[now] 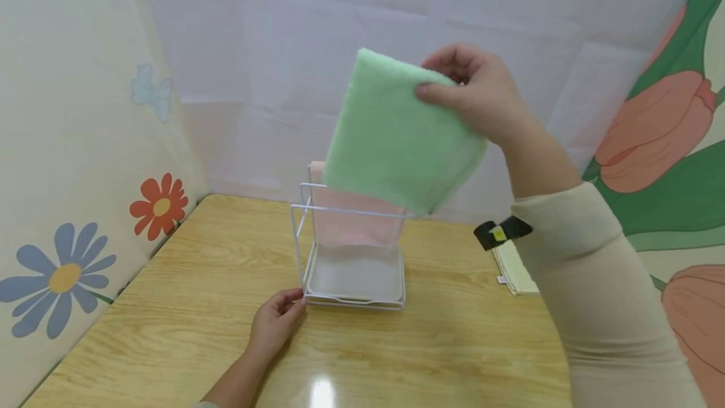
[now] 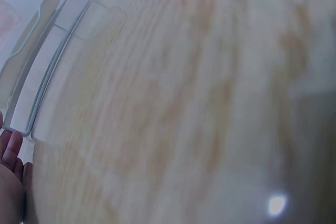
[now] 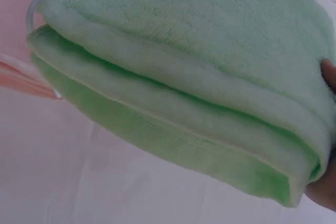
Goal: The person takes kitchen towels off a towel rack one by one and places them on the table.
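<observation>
My right hand pinches a folded pale green towel by its upper right edge, thumb in front, fingers behind. The towel hangs tilted in the air, above and in front of a white wire towel rack. Its stacked folds show in the right wrist view. A pink towel hangs on the rack's back part, partly covered by the green one. Low at the rack's front left corner, my left hand holds the wire base between thumb and fingers. A pale tray sits in the base.
A folded pale yellow towel lies on the wooden table at the right, partly behind my sleeve. A black strap sticks out from the right cuff. White cloth hangs behind the table, with flower-printed cloth at both sides.
</observation>
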`<state>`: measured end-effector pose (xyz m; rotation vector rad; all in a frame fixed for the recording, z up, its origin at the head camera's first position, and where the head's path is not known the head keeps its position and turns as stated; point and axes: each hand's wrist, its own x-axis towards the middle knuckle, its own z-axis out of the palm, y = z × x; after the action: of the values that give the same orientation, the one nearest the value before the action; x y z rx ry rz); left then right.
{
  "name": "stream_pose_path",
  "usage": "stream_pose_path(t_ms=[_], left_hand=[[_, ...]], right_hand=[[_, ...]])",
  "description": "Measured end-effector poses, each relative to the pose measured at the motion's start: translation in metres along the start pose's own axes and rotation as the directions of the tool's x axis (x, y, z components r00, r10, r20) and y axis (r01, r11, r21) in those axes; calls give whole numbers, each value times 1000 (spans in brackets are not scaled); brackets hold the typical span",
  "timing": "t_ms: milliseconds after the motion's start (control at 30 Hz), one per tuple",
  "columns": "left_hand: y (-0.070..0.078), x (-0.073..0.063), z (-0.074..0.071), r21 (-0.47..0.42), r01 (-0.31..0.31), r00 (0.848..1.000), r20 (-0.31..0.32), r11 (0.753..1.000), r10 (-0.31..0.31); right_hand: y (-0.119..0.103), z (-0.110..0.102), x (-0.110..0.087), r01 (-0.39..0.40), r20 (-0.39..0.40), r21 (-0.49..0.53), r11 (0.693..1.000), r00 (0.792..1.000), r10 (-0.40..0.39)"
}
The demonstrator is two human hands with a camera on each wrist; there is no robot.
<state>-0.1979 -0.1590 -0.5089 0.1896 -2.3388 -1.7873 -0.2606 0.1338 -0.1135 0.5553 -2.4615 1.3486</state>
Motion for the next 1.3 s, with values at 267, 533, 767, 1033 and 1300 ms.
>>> stream_pose_path(t_ms=[267,533,767,1033,1300], left_hand=[[-1,2,-1,24,12,1000,9,1000,-12],[-1,2,-3,45,19,1000,6,999,-19],[0,1,-5,39,15,1000,-2,999,-15],[0,-1,-5,45,1,1000,-2,999,-1],[1,1,-4,46,-19,1000,5,999,19]], right_hand=[[11,-16,-9,-21,-3,-38,999,1000,21],[25,-30,-18,-23,-13,-32,999,1000,23],[38,-43,-26,-51,-13,-59,997,999,50],[49,-63,-40,-125,-13,-128,984,992,124],[66,-80,-56,-161,-17,-187,969,987,161]])
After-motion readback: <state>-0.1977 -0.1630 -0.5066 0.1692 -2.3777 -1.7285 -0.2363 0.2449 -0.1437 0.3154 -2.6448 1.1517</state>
